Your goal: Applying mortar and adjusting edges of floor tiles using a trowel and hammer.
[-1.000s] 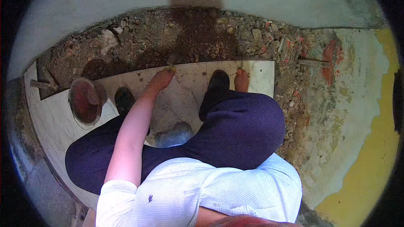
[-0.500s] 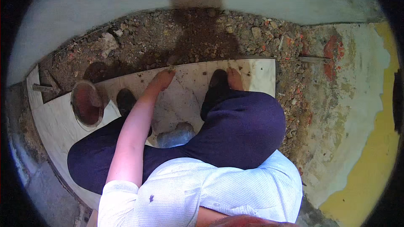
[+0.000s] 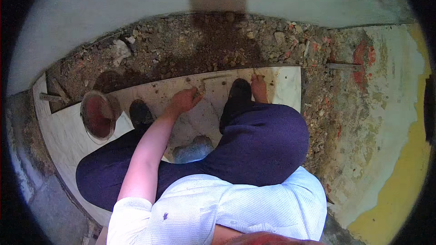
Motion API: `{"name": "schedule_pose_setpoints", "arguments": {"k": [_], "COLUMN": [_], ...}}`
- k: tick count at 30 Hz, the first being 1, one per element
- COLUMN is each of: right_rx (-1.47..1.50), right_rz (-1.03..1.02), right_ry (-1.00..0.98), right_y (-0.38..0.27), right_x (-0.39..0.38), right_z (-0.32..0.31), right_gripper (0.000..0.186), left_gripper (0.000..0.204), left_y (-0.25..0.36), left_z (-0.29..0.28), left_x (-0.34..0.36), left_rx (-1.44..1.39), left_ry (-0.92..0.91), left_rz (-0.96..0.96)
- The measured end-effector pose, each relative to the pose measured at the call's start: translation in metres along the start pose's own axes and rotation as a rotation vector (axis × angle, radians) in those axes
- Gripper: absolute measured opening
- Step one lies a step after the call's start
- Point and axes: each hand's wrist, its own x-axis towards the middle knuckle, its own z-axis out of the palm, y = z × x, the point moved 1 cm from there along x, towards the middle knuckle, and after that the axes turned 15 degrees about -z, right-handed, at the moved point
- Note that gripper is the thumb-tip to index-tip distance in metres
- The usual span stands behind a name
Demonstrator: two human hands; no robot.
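Note:
I squat over pale marble-look floor tiles [image 3: 206, 117] smeared with dirt. My left hand [image 3: 184, 101] is closed just above them, right of my left shoe [image 3: 140, 111]. Its fingertips pinch something small and yellowish that I cannot make out. Beyond my right knee, my right hand [image 3: 259, 90] is at the tiles' far edge, beside my right shoe [image 3: 240, 91]. Its fingers are curled together; what they hold, if anything, is too small to name. A thin brownish line [image 3: 216, 77] lies on the tile between the hands. Between my legs sits a rounded grey-blue object [image 3: 193, 149], partly hidden.
A dirty bucket [image 3: 97, 117] with a reddish inside stands left of my left shoe. Rubble and soil [image 3: 181, 43] fill the strip between the tiles and the plain wall [image 3: 113, 9]. A short wooden piece [image 3: 344, 66] juts out at right, by a peeling wall [image 3: 363, 131].
My left hand has moved right and nearer to me, off the tile's far edge. My right hand has shifted slightly, its fingers now more curled. The thin line now shows between them.

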Motion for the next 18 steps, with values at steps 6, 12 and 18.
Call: {"name": "schedule_pose_setpoints", "arguments": {"k": [6, 12, 18], "right_rx": [0.212, 0.154, 0.413], "right_rz": [0.032, -0.010, 0.365], "right_ry": [0.109, 0.190, 0.361], "right_y": [-0.020, -0.053, 0.045], "right_x": [0.031, 0.043, -0.036], "right_z": [-0.015, -0.063, -0.080], "right_gripper": [0.035, 0.042, 0.033], "left_gripper": [0.052, 0.053, 0.059], "left_y": [-0.003, -0.016, -0.006], "left_z": [0.012, 0.003, -0.022], "left_x": [-0.011, 0.012, 0.027], "left_rx": [0.088, -0.233, -0.262], "left_ry": [-0.038, 0.332, 0.310], "left_rz": [-0.168, -0.288, -0.259]}}
